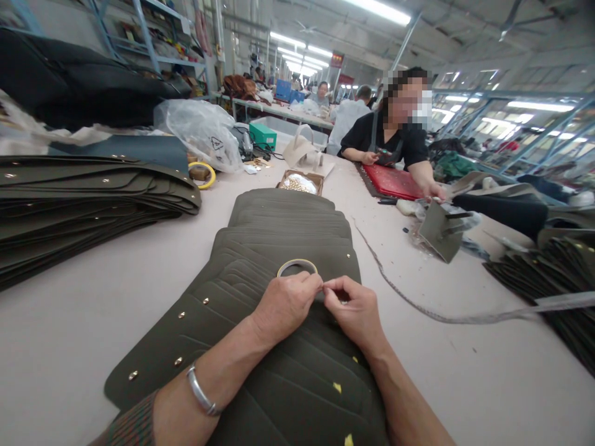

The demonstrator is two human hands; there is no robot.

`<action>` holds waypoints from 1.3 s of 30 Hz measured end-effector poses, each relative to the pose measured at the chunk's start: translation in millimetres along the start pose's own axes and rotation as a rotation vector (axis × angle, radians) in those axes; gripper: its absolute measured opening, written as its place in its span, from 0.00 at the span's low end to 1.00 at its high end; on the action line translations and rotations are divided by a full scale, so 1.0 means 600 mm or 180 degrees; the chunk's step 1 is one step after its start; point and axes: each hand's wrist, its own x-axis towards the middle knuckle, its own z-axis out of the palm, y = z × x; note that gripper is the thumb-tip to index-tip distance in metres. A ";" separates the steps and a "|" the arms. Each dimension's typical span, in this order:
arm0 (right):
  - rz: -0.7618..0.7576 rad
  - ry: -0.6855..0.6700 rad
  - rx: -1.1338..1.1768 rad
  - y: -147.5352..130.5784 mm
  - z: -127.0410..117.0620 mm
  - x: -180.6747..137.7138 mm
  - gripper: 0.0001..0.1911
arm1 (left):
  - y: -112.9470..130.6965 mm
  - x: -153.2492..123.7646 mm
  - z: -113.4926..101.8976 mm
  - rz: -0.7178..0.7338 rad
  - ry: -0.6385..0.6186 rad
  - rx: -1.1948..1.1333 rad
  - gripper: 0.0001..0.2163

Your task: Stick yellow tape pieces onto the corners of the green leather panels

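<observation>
This is a factory floor for leather or bag goods, a long hall under rows of strip lights. Stacks of cut olive-green panels with metal studs cover a wide worktable at left and centre. Metal shelving stands at upper left, and other workers sit at benches toward the upper right.

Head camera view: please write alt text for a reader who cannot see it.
Two bare hands, left hand and right hand, meet fingertip to fingertip at a roll of tape lying on fanned dark olive panels on a pale table. Across it, a co-worker handles another piece.
</observation>
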 end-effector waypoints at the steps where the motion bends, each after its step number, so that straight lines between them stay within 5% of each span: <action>1: 0.0291 -0.0032 0.0322 -0.001 0.003 0.001 0.06 | 0.002 -0.001 0.000 0.0070 0.0084 0.0006 0.08; 6: 0.1394 0.0252 0.1646 0.024 -0.008 0.019 0.12 | 0.013 -0.007 -0.002 0.0443 0.0408 -0.0148 0.10; 11: 0.1775 0.0194 0.1402 0.075 -0.079 0.026 0.17 | 0.007 -0.002 0.001 0.0031 0.0020 0.0026 0.08; 16: 0.1898 -0.0257 0.0915 0.102 -0.096 0.019 0.17 | -0.004 0.003 0.007 -0.0152 -0.0417 0.0255 0.07; 29: 0.1346 -0.0355 -0.0579 0.097 -0.070 0.021 0.11 | -0.007 0.003 0.014 -0.0068 -0.0399 0.0383 0.09; 33: 0.1519 -0.0048 -0.0315 0.100 -0.073 0.019 0.17 | -0.007 0.004 0.010 -0.0067 -0.0348 0.0288 0.08; 39: 0.1765 -0.0300 0.0410 0.115 -0.091 0.010 0.14 | -0.004 0.003 0.002 0.0053 -0.0221 0.0145 0.06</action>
